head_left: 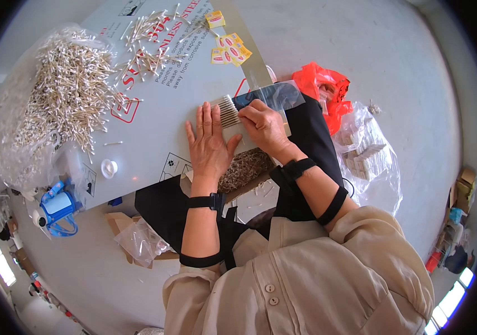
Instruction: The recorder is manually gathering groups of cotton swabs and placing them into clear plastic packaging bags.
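Note:
A neat row of cotton swabs (228, 112) lies side by side near the table's right edge, between my two hands. My left hand (210, 142) rests flat against the row's left side, fingers stretched and thumb spread. At the right side of the row, my right hand (265, 127) has its fingers curled in; whatever they pinch is hidden. A dark strip with clear film (269, 96) lies just beyond the right hand. Under my wrists, partly covered, a cardboard box (244, 190) holds many loose swabs.
A clear bag spills a big heap of swabs (74, 84) on the left. Yellow-and-white labels (231, 51) lie at the far edge, a white round tub (109, 168) nearer. A blue bottle (60, 205), red bag (322, 84) and clear bag of white packs (365, 151) surround the table.

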A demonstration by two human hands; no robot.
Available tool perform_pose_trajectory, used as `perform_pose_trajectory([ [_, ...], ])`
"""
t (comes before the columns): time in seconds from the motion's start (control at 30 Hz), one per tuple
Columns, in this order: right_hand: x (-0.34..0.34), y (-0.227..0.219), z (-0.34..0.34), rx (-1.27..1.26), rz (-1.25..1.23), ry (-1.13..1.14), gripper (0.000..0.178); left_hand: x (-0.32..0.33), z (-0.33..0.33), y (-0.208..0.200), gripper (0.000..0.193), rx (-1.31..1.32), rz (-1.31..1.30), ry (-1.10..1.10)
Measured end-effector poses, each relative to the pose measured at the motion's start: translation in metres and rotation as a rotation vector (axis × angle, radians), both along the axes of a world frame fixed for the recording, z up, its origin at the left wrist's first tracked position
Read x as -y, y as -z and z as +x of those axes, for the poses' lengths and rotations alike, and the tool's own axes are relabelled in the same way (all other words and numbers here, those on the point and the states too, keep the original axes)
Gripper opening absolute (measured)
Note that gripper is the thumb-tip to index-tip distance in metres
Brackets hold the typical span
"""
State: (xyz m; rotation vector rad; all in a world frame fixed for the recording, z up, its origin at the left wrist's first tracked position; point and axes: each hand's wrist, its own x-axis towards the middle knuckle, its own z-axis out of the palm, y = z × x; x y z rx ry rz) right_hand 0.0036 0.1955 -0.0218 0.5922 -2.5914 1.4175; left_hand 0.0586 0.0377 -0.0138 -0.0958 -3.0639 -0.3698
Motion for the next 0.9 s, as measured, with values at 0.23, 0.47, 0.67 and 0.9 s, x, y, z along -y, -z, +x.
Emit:
perform_pose_trajectory([
  [0.23,-0.001,-0.002,0.001,-0.030,0.032,-0.034,0.002,0.001,-0.001,0.002,0.083,0.001,-0.013,-0.006],
  [0.47,0.003,-0.006,0.000,-0.003,0.016,0.047,0.003,-0.001,-0.001,0.003,0.083,0.013,0.016,-0.014],
  [0.67,0.000,-0.002,-0.002,0.011,0.056,-0.005,0.005,0.000,-0.001,0.004,0.084,-0.003,0.027,-0.014],
  [0.9,0.007,-0.008,-0.008,0.110,0.038,0.086,0.009,0.000,-0.001,0.005,0.084,-0.015,0.023,-0.010],
])
